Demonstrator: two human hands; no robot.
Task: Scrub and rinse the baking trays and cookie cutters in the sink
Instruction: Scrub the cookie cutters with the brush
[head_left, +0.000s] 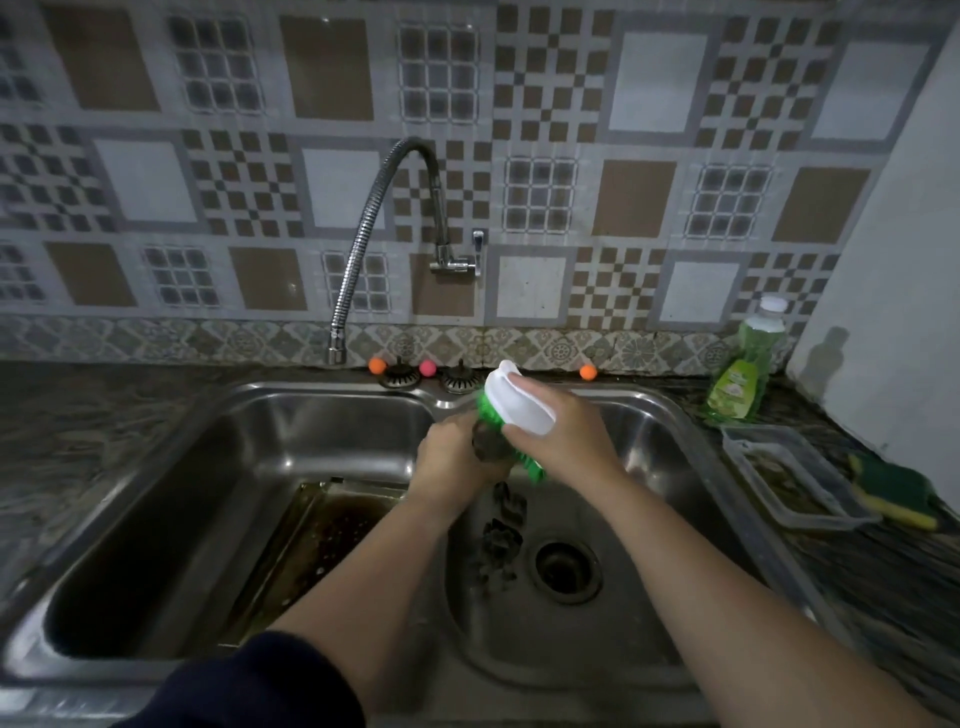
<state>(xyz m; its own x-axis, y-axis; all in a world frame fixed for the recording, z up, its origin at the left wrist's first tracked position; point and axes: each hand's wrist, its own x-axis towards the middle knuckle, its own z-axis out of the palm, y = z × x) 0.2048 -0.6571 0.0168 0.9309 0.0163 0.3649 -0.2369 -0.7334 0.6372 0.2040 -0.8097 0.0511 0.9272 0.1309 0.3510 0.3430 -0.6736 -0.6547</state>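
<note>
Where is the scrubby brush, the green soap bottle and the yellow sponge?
scrub brush (521, 399), head view, on its white handle top.
soap bottle (744, 371), head view, on its green body.
sponge (894, 493), head view, on its green scouring top.

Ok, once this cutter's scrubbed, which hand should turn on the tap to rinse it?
Probably the right hand: the tap handle sits on the wall above it. It would have to put down the brush first. The left hand holds the cutter.

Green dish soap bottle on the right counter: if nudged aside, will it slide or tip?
The green dish soap bottle stands tall and narrow, so it probably tips easily. It looks mostly full, likely fairly heavy. Its smooth plastic may be slippery.
</note>
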